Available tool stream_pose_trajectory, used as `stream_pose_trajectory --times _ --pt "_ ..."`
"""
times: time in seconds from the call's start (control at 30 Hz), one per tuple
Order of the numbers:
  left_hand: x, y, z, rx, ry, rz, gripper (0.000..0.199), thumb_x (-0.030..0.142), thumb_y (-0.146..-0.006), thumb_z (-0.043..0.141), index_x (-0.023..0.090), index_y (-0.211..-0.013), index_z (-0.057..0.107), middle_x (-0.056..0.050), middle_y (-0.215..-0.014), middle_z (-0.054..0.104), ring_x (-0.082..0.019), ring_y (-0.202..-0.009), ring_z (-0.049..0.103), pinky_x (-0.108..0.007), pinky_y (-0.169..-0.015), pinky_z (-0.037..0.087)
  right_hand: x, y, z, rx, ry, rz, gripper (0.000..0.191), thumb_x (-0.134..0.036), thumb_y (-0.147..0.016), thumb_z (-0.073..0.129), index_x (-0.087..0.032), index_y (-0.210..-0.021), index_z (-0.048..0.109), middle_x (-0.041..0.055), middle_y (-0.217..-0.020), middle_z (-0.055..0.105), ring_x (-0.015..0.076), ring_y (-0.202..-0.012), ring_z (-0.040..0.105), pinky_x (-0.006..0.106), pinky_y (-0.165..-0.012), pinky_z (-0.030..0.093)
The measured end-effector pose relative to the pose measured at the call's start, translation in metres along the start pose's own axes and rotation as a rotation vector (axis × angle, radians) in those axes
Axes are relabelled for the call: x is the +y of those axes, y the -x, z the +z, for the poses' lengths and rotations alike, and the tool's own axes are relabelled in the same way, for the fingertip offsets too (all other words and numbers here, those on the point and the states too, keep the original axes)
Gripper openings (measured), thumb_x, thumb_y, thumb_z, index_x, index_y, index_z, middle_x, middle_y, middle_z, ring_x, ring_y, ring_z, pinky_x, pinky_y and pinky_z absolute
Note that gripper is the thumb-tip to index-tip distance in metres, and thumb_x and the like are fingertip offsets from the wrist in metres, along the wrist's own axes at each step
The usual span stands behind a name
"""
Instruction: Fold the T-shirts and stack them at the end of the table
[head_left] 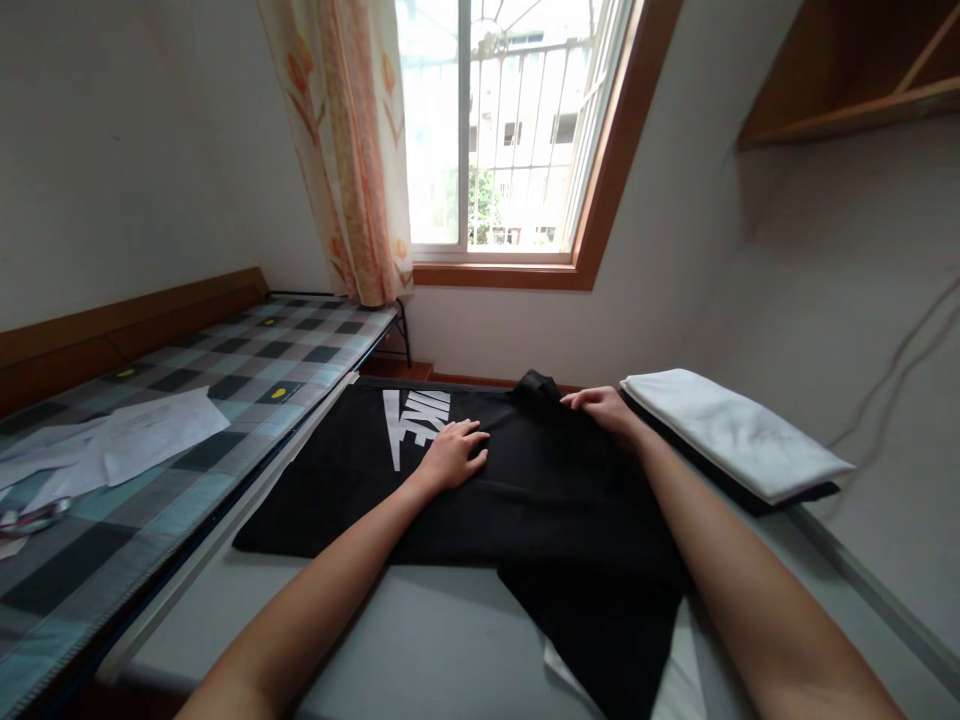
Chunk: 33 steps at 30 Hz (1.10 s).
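A black T-shirt (pixel 525 500) with large white lettering and a white logo lies across the light-coloured table (pixel 420 630), partly folded. My left hand (pixel 454 452) rests flat on it beside the lettering, fingers spread. At the shirt's far edge, the fingers of my right hand (pixel 596 408) are closed on the fabric, next to a bunched-up bit of cloth. One black flap of the shirt hangs towards me at the lower right, with a white piece showing under it.
Folded white cloth (pixel 727 430) sits on a dark folded piece at the table's right side. Left of the table is a bed with a checked cover (pixel 172 500) and loose papers (pixel 127 440). A window (pixel 517 130) with a flowered curtain (pixel 352 150) is ahead; a wooden shelf (pixel 862 100) hangs upper right.
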<state>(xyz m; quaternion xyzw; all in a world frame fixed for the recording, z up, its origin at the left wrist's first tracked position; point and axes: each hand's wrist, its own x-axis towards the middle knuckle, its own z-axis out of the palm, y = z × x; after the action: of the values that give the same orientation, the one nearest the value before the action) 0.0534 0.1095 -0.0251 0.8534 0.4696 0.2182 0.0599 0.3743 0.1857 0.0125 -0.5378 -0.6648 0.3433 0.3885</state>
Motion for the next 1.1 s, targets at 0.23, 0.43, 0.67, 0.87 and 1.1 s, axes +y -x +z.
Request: stream_pose_trajectory --times 0.23,0.43,0.67,0.87,1.1 --pt "-0.002 0.0 0.002 0.011 0.006 0.002 0.037 0.036 -0.09 0.055 0.021 -0.122 0.066 -0.009 -0.139 0.056 -0.027 -0.132 0.048 -0.044 -0.114 0.034 -0.018 0.027 0.017 0.104 0.735 0.006 0.025 -0.037 -0.083 0.052 -0.025 -0.077 0.073 0.0043 -0.094 0.074 0.0271 -0.106 0.06 0.049 -0.1 0.034" --pt "-0.003 0.0 0.002 0.014 0.003 0.006 0.038 0.037 -0.091 0.054 0.02 -0.122 0.066 -0.01 -0.139 0.057 -0.027 -0.131 0.049 -0.043 -0.114 0.035 -0.04 0.023 0.06 0.157 1.023 -0.084 0.036 -0.046 -0.08 0.063 -0.022 -0.105 0.07 0.0124 -0.114 0.067 0.0339 -0.112 0.052 0.05 -0.096 0.033" --pt "-0.005 0.0 0.003 0.015 0.005 0.008 0.036 0.037 -0.09 0.055 0.022 -0.121 0.066 -0.008 -0.138 0.058 -0.026 -0.131 0.049 -0.043 -0.113 0.036 -0.047 0.011 0.055 0.276 0.523 -0.091 0.033 -0.025 -0.085 0.047 -0.021 -0.106 0.072 0.0074 -0.107 0.073 0.0238 -0.101 0.064 0.038 -0.093 0.044" --pt "-0.005 0.0 0.003 0.007 0.016 0.011 0.037 0.036 -0.09 0.054 0.02 -0.122 0.066 -0.01 -0.138 0.057 -0.027 -0.132 0.049 -0.042 -0.113 0.035 -0.038 0.042 0.031 -0.14 0.323 -0.205 0.03 -0.032 -0.08 0.048 -0.019 -0.075 0.074 0.0012 -0.074 0.072 0.0186 -0.073 0.064 0.028 -0.073 0.05" --pt "-0.004 0.0 -0.001 -0.027 0.01 0.003 0.038 0.038 -0.092 0.053 0.021 -0.124 0.065 -0.009 -0.14 0.055 -0.026 -0.132 0.048 -0.042 -0.114 0.034 -0.021 0.057 0.025 0.179 0.345 -0.091 0.05 -0.055 -0.091 0.038 -0.019 -0.077 0.069 0.0063 -0.073 0.07 0.0209 -0.073 0.065 0.029 -0.071 0.047"
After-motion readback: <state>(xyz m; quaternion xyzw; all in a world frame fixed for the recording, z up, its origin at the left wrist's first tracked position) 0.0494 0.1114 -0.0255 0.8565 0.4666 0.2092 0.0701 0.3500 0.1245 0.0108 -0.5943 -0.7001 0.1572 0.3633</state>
